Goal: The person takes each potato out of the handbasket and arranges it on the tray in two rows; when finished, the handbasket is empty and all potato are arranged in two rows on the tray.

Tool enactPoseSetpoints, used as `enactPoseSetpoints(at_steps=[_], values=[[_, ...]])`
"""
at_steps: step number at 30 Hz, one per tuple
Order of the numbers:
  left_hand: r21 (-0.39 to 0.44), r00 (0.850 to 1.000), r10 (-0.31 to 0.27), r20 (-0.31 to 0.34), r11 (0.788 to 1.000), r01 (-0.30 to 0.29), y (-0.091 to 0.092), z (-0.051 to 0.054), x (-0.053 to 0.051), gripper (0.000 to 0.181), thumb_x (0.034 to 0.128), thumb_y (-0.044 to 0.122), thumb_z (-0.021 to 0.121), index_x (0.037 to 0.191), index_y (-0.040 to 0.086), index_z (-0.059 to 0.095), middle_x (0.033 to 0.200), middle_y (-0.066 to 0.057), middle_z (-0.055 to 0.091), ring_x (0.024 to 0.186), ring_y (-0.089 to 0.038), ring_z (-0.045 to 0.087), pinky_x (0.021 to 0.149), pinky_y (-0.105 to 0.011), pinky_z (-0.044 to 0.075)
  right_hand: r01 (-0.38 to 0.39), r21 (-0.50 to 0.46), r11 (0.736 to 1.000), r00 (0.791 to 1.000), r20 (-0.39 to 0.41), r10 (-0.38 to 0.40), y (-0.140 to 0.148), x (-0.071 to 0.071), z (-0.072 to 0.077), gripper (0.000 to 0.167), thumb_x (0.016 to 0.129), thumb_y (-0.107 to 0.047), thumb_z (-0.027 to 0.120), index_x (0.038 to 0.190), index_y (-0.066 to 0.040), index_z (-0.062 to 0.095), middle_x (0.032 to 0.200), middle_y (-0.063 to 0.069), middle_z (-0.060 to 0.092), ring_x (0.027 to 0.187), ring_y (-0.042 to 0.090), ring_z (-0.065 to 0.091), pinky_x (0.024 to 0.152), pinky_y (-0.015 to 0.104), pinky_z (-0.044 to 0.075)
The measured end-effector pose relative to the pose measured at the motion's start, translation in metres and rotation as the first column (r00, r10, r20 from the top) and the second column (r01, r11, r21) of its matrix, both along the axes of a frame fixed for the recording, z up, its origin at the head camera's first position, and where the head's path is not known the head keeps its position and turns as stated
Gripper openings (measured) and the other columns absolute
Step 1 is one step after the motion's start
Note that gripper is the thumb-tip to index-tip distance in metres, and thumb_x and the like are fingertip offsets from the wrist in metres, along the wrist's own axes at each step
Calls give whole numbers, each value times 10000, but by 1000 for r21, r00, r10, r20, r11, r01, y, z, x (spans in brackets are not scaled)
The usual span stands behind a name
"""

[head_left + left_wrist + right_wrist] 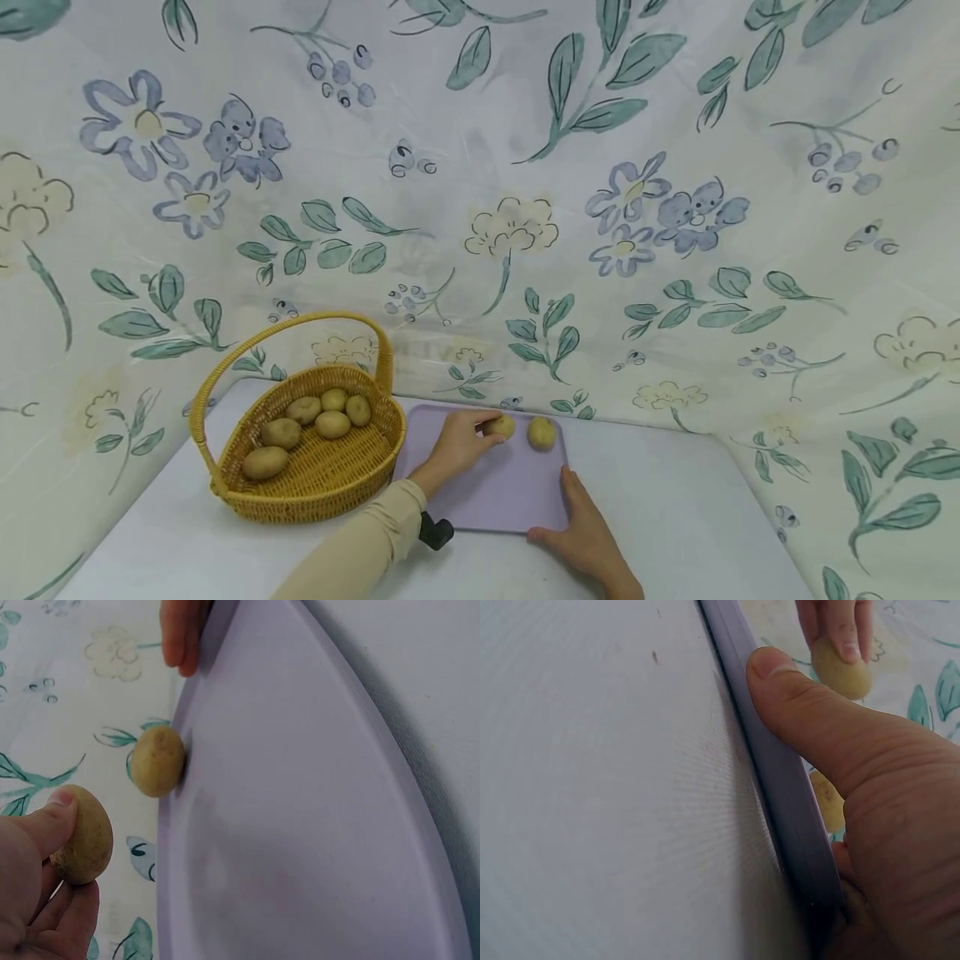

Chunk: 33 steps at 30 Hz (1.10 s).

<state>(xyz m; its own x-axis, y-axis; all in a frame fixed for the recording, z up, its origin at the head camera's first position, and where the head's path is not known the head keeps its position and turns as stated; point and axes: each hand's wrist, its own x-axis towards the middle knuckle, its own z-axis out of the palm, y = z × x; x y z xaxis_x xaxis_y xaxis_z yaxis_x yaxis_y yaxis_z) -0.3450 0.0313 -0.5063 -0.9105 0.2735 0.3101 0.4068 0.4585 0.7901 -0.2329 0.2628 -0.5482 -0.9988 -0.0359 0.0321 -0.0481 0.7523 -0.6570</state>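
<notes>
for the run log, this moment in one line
left hand: holds potato | right hand: grips tray | on tray: another potato | basket: more potatoes

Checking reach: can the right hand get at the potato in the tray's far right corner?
Likely yes: the right hand touches the tray at its near right corner, and nothing visible blocks its way to that potato. The left hand is off left.

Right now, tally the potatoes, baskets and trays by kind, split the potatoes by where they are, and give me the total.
Potatoes in the basket: 6
Potato in the left hand: 1
Potato on the tray: 1
Wicker basket: 1
Purple tray: 1
Total: 10 (8 potatoes, 1 basket, 1 tray)
</notes>
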Motion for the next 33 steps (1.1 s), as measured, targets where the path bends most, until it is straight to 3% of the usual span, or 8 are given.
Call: enactPoseSetpoints(at_steps=[16,25,33], values=[[10,1000,10,6,1000,-11,18,-13,-12,418,834,135,841,1225,27,738,1203,-142,749,1105,-299,722,890,-352,623,19,-5,1000,1000,20,-19,0,0,2,1281,650,-561,900,1588,40,267,1637,291,266,1509,497,267,1227,622,257],[37,999,19,-48,999,-17,23,-19,-12,385,808,109,856,1165,2,756,1118,-142,773,1041,-280,735,877,-383,624,23,2,1000,999,42,-23,-2,1,2,1283,652,-567,895,1595,27,259,1648,277,251,1516,488,261,1228,625,258],[28,999,35,-11,999,-35,24,-20,-14,399,819,127,849,1188,12,749,1144,-139,767,1056,-272,731,888,-384,619,24,3,1000,999,46,-24,-2,0,2,1291,647,-572,896,1599,19,254,1650,275,249,1516,493,257,1224,634,259]])
